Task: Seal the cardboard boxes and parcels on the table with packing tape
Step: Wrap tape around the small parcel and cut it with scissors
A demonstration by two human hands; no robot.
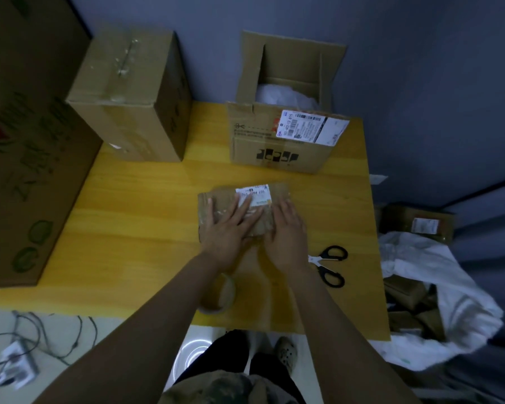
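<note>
Tape roll (217,295) stands on edge near the front of the yellow table (146,228), partly under the left forearm. Black-handled scissors (330,265) lie just right of the right wrist. Left hand (226,231) and right hand (287,231) press flat, fingers straight, on the small labelled parcel (222,193) at table centre. Beyond stand an open box (274,153) and a taped box (123,83).

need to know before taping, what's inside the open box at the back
Inside the open box only white crumpled material shows. Whatever lies beneath is hidden by it and the box walls.
</note>
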